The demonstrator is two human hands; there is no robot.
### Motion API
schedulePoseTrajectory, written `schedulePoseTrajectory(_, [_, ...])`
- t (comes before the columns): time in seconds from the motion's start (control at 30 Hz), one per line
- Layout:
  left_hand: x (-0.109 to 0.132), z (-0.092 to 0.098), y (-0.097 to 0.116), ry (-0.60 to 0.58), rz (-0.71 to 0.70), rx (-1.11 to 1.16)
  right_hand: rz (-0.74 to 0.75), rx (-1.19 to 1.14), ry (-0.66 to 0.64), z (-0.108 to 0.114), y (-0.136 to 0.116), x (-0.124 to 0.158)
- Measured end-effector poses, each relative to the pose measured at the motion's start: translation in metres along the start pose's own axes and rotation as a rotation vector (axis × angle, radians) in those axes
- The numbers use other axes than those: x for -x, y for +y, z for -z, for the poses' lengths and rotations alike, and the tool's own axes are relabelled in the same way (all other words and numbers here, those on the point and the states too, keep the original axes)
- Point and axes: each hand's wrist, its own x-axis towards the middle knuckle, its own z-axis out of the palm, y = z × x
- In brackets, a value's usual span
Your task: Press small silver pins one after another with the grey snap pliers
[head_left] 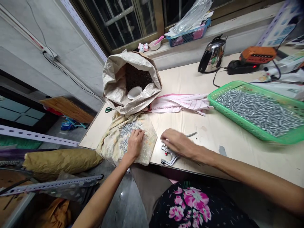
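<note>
My left hand (136,141) is over a patterned cream cloth (149,148) strewn with small silver metal pins (128,129). Its thumb and fingers are pinched together at the pile's right side; what is between them is too small to make out. Just right of the cloth, my right hand (177,142) hangs bent over a silver C-shaped hand tool (171,159) with a red detail. The fingers of this hand are curled and close together, their tips partly hidden and blurred. A curved grey metal piece (191,134) shows beyond the hand.
A large woven sack (111,79) of dark contents, with a white bowl (135,92) inside, stands behind the cloth. A pink-white towel (178,103) lies beside it. At right are a green basket (234,118) of metal pins, a kettle (215,53) and an orange battery (258,54) on its charger.
</note>
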Motion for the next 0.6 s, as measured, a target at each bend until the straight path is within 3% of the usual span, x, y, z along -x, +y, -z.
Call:
schedulePoseTrajectory(0.07, [-0.015,-0.010,-0.011,-0.138,-0.055,-0.070,-0.062,0.060,0.207,0.045,0.008,0.015])
schedulePoseTrajectory(0.13, [-0.026,-0.016,-0.016,-0.262,-0.116,-0.122,-0.142,0.297,0.346,0.096,0.020,0.038])
schedulePoseTrajectory(0.2, [-0.034,-0.019,-0.019,-0.339,-0.154,-0.150,-0.289,0.596,0.385,0.136,0.028,0.063])
schedulePoseTrajectory(0.27, [-0.039,-0.019,-0.021,-0.363,-0.157,-0.147,-0.399,0.729,0.377,0.152,0.027,0.084])
schedulePoseTrajectory(0.33, [-0.040,-0.017,-0.020,-0.330,-0.128,-0.090,-0.401,0.640,0.314,0.138,0.018,0.097])
schedulePoseTrajectory(0.47, [-0.027,0.000,0.006,-0.233,0.069,0.242,-0.268,0.216,0.004,0.057,-0.009,0.099])
schedulePoseTrajectory(0.53, [-0.014,0.012,0.026,-0.293,0.226,0.451,-0.269,0.142,-0.117,0.020,-0.017,0.094])
schedulePoseTrajectory(0.6, [-0.001,0.022,0.045,-0.401,0.388,0.650,-0.284,0.154,-0.159,-0.003,-0.018,0.089])
